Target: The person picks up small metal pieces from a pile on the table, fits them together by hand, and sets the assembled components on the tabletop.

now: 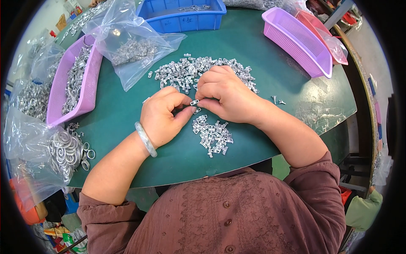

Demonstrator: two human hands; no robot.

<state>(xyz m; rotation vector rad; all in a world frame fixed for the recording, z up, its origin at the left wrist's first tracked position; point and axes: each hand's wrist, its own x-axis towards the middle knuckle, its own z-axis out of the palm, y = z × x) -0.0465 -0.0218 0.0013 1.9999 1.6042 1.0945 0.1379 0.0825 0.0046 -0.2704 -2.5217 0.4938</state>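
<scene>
Between my two hands is a small silvery rectangular metal piece with an opening in its middle. My left hand, with a pale bangle at the wrist, pinches its left end between thumb and forefinger. The thumb and forefinger of my right hand close on its right end. Just below, a similar piece lies by my left thumb. A large heap of such metal pieces spreads behind my hands, partly covered by the right one. Nearer to me is a smaller pile of them.
A lilac basket of metal parts stands left, beside a clear bag and ring-shaped parts. At the back is a blue bin; at the right, a lilac basket. Two small metal bits lie on the green table.
</scene>
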